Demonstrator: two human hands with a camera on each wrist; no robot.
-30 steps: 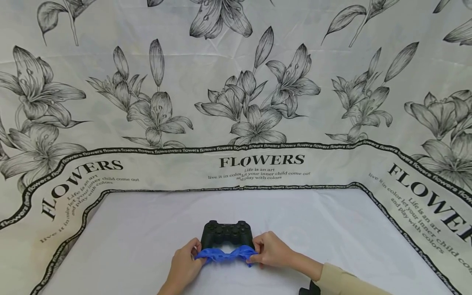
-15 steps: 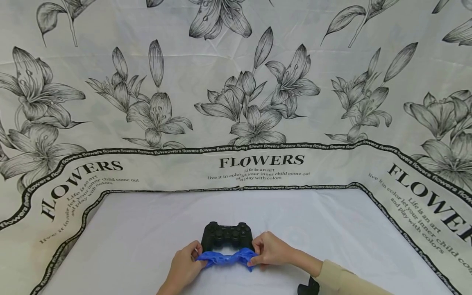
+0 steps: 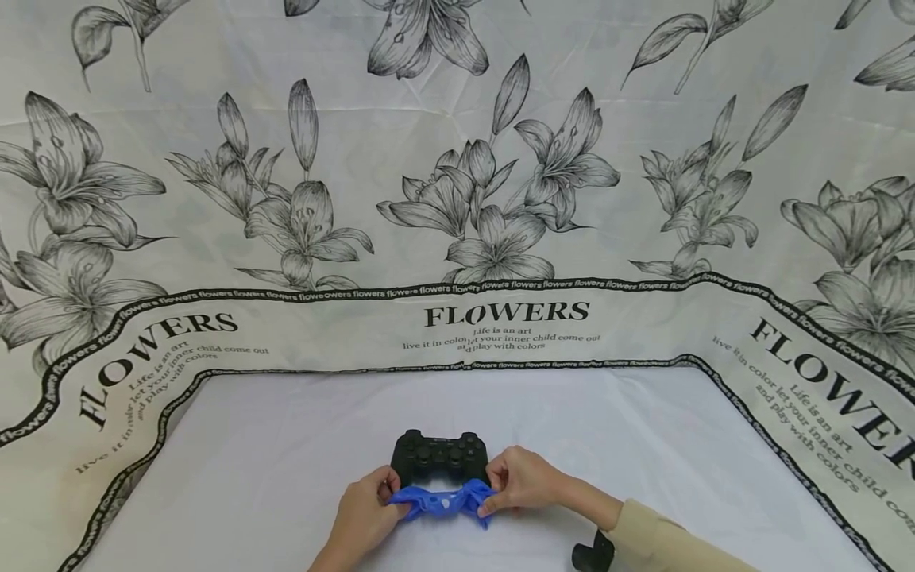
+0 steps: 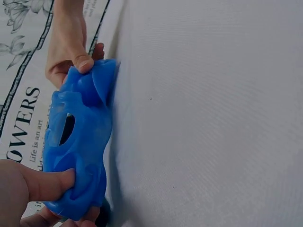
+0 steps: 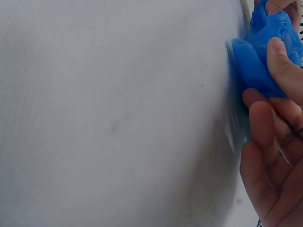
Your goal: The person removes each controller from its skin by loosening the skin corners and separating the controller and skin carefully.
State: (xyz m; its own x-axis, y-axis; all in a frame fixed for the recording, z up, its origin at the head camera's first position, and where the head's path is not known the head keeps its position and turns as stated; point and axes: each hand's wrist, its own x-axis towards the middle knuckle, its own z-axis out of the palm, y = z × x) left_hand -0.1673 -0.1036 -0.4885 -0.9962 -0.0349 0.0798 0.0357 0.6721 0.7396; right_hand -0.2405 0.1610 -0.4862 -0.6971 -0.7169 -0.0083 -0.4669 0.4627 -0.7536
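A black game controller [image 3: 439, 451] lies on the white cloth, its buttons and sticks facing up. A crumpled, stretchy blue silicone controller cover [image 3: 442, 502] spans its near side, over the grip ends. My left hand [image 3: 364, 508] pinches the cover's left end between thumb and fingers. At the other end, my right hand [image 3: 525, 481] pinches the cover beside the controller's right grip. An oval cut-out in the blue cover [image 4: 78, 132] shows in the left wrist view. In the right wrist view, my thumb presses on the cover [image 5: 255, 66] while the lower fingers curl loosely below it.
White cloth [image 3: 286, 445] covers the work surface. A fabric screen with lily prints and "FLOWERS" lettering [image 3: 507, 312] stands behind and along both sides. A small black object [image 3: 593, 552] sits at the front right, partly behind the beige sleeve [image 3: 665, 540].
My left hand and the cover's left end have shifted slightly right, toward the other hand, bunching the cover a little more. The controller stays nearly where it was.
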